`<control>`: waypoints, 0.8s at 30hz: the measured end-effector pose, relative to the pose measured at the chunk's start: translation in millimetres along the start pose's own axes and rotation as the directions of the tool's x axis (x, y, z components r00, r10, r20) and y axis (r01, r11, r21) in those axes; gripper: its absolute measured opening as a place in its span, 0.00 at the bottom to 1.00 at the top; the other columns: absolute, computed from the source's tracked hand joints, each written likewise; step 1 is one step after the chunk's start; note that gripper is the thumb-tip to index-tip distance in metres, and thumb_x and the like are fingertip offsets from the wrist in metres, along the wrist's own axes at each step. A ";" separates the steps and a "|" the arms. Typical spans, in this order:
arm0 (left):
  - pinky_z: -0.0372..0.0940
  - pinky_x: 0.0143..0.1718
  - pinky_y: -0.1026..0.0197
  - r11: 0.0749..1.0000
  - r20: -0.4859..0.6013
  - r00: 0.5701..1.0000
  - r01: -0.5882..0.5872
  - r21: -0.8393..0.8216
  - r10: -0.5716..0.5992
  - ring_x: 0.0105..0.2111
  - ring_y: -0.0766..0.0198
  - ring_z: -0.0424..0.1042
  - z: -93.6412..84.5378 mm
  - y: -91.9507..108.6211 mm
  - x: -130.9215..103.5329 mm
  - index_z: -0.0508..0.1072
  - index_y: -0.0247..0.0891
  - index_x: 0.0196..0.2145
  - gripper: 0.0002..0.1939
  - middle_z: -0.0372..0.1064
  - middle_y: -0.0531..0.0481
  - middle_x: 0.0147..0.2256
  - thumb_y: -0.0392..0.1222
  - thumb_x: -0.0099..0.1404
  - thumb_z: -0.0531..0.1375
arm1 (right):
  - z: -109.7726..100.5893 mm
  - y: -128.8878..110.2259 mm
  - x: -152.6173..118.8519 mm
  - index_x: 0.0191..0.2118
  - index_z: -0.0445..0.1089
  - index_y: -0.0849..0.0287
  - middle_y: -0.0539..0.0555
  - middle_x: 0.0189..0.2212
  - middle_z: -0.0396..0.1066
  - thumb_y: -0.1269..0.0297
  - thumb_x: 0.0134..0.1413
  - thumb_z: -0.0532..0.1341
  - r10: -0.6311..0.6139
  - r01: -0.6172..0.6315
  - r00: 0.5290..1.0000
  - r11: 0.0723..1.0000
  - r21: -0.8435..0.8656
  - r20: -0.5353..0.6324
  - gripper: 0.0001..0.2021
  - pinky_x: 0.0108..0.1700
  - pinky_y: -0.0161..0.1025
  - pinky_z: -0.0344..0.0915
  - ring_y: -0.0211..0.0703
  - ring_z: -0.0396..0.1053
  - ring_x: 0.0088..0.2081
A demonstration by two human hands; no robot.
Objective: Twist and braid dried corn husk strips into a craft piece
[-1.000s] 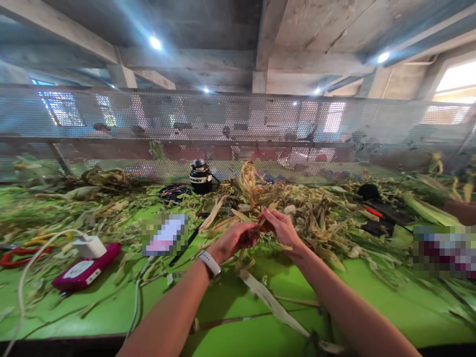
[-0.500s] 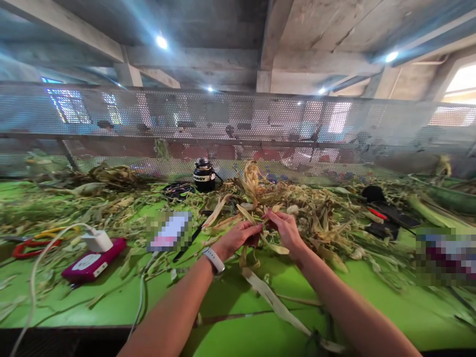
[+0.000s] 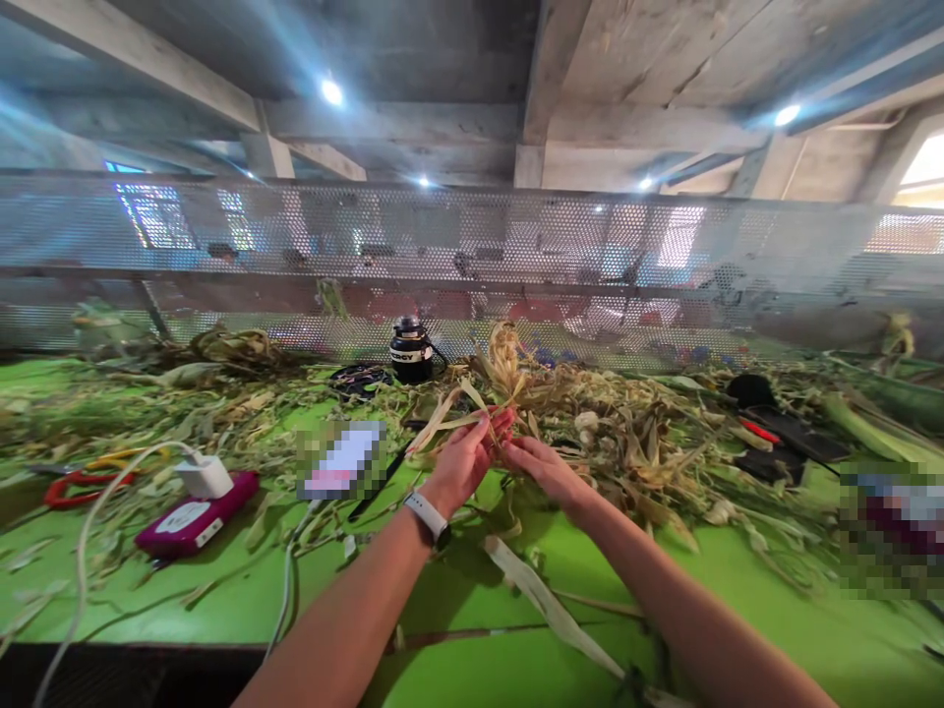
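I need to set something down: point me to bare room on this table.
Bare table shows between the right forearm and the husks, and between the left forearm and the long strip. Crowded: the back, where husks heap along the mesh.

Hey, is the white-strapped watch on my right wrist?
No, the white-strapped watch is around the wrist of the left hand.

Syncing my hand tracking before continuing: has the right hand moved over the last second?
Yes. The right hand has shifted left and slightly down in the view, judged against the black lidded container standing farther back.
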State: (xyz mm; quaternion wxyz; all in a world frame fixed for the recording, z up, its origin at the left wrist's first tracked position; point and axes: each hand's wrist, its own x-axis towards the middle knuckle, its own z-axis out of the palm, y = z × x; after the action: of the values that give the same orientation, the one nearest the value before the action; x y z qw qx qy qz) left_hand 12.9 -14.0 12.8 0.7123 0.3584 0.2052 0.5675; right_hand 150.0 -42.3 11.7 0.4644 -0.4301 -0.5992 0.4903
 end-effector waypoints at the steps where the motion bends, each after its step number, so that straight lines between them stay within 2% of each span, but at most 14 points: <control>1: 0.62 0.48 0.56 1.000 -0.003 1.000 -0.002 0.010 0.002 0.47 0.58 0.69 0.3 0.0 -0.1 0.72 0.36 0.36 0.09 0.74 0.45 0.41 0.40 0.56 0.62 | 1.7 1.8 0.1 0.29 0.69 0.59 0.48 0.23 0.69 0.49 0.42 0.62 0.001 -0.001 1.000 1.000 -0.014 0.030 0.16 0.30 0.35 0.59 0.36 0.64 0.26; 4: 0.63 0.46 0.58 0.997 -0.036 0.999 0.000 0.073 0.002 0.45 0.59 0.71 0.4 0.7 -0.7 0.72 0.36 0.36 0.08 0.75 0.46 0.37 0.38 0.56 0.61 | 1.7 8.2 1.2 0.26 0.67 0.59 0.46 0.17 0.63 0.49 0.43 0.61 -0.017 0.021 0.999 0.994 -0.106 0.043 0.16 0.26 0.33 0.55 0.34 0.60 0.21; 6: 0.64 0.43 0.58 0.990 -0.090 0.996 0.005 0.142 0.007 0.43 0.59 0.72 -0.1 1.0 -0.9 0.71 0.37 0.35 0.06 0.75 0.46 0.35 0.38 0.57 0.59 | 0.0 10.6 1.1 0.25 0.67 0.59 0.45 0.16 0.62 0.51 0.47 0.59 -0.087 0.090 0.996 0.967 -0.239 0.023 0.15 0.25 0.32 0.54 0.34 0.58 0.20; 9: 0.65 0.38 0.58 0.970 -0.143 0.989 0.006 0.242 0.030 0.41 0.57 0.72 -0.9 0.0 -1.2 0.71 0.38 0.36 0.08 0.75 0.45 0.35 0.41 0.58 0.58 | -0.5 10.2 -1.2 0.26 0.70 0.59 0.47 0.19 0.65 0.56 0.52 0.56 -0.243 0.233 0.969 0.847 -0.478 0.042 0.13 0.27 0.32 0.53 0.35 0.59 0.23; 12: 0.65 0.37 0.59 0.958 -0.115 0.993 -0.007 0.288 0.041 0.41 0.58 0.71 -1.4 -0.8 -1.7 0.70 0.38 0.39 0.11 0.74 0.46 0.38 0.42 0.57 0.59 | 0.6 8.3 -3.9 0.27 0.71 0.58 0.49 0.22 0.68 0.60 0.55 0.54 -0.350 0.320 0.934 0.718 -0.618 0.077 0.12 0.29 0.32 0.54 0.36 0.61 0.25; 16: 0.64 0.37 0.61 0.920 -0.106 0.993 -0.005 0.392 0.051 0.38 0.60 0.71 -2.9 0.1 -1.5 0.72 0.37 0.38 0.12 0.74 0.47 0.35 0.36 0.53 0.61 | -1.1 4.9 -6.3 0.29 0.72 0.57 0.52 0.24 0.70 0.59 0.58 0.53 -0.405 0.356 0.910 0.650 -0.672 0.090 0.13 0.31 0.33 0.56 0.38 0.64 0.27; 19: 0.63 0.37 0.61 0.891 -0.094 0.995 0.019 0.454 0.027 0.36 0.61 0.70 -4.6 -0.6 -0.8 0.73 0.37 0.35 0.11 0.74 0.47 0.34 0.33 0.52 0.59 | -4.6 -1.2 -8.9 0.30 0.72 0.57 0.53 0.26 0.70 0.58 0.58 0.53 -0.484 0.351 0.874 0.571 -0.742 0.042 0.14 0.33 0.34 0.57 0.40 0.65 0.29; 22: 0.62 0.36 0.62 0.851 -0.035 0.999 0.023 0.525 -0.006 0.34 0.61 0.69 -5.0 -3.6 -1.1 0.74 0.37 0.34 0.11 0.73 0.47 0.32 0.33 0.51 0.57 | -8.2 -7.8 -10.9 0.32 0.73 0.56 0.55 0.30 0.69 0.57 0.58 0.53 -0.557 0.328 0.831 0.482 -0.813 0.004 0.14 0.36 0.35 0.59 0.42 0.65 0.34; 24: 0.61 0.36 0.62 0.826 0.027 0.999 0.001 0.564 -0.020 0.33 0.62 0.69 -4.9 -5.3 -2.0 0.75 0.37 0.33 0.12 0.73 0.48 0.30 0.33 0.51 0.55 | -10.1 -9.8 -11.2 0.34 0.72 0.55 0.56 0.33 0.69 0.57 0.59 0.53 -0.574 0.308 0.818 0.471 -0.827 -0.022 0.13 0.37 0.35 0.59 0.42 0.66 0.36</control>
State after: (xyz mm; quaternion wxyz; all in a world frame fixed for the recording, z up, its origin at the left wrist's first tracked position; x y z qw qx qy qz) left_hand 12.4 -15.1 5.4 0.5812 0.5602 0.3541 0.4722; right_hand 161.4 -52.7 20.8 0.4196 -0.4861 -0.7657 -0.0377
